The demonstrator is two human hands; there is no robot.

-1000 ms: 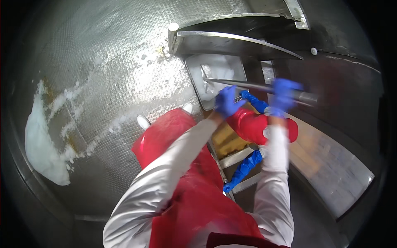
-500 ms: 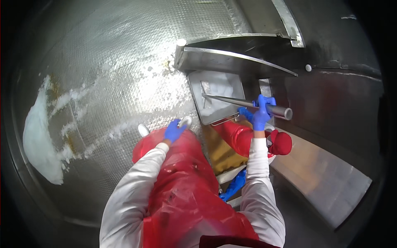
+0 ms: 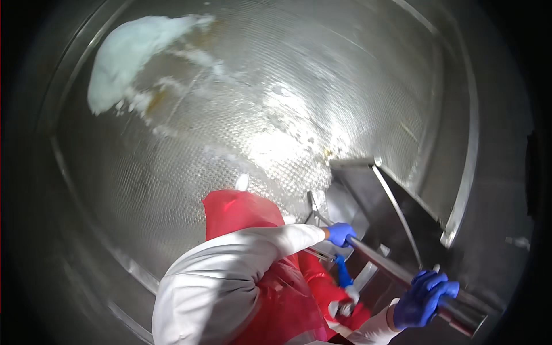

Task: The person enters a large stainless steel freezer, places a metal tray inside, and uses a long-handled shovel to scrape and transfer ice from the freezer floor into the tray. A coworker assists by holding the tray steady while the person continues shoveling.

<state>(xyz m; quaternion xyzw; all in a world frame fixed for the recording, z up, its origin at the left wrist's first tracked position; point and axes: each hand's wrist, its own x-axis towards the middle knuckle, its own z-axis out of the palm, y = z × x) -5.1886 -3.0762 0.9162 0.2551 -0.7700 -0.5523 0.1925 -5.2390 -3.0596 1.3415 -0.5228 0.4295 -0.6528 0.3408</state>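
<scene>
Both my hands, in blue gloves, grip a long-handled metal scraper (image 3: 382, 261). My left hand (image 3: 341, 234) is closed around its shaft partway down. My right hand (image 3: 425, 296) wraps the thick pipe-like handle near its upper end. The scraper's flat head (image 3: 318, 202) is by the near-left edge of a metal tub (image 3: 348, 210); whether it touches the tub I cannot tell. My left arm crosses in front of my red apron and hides part of the tub.
A white, snow-like heap (image 3: 129, 57) lies on the textured metal floor (image 3: 241, 121) at far left. Right of the tub stands an upright metal panel (image 3: 397, 201). A co-worker in red (image 3: 322, 282) is close below the tub, one blue-gloved hand (image 3: 343, 270) near it.
My left hand has come across and taken hold of the shaft. The scraper head has left the white material in the tub. My right hand has moved down and right; the view has turned.
</scene>
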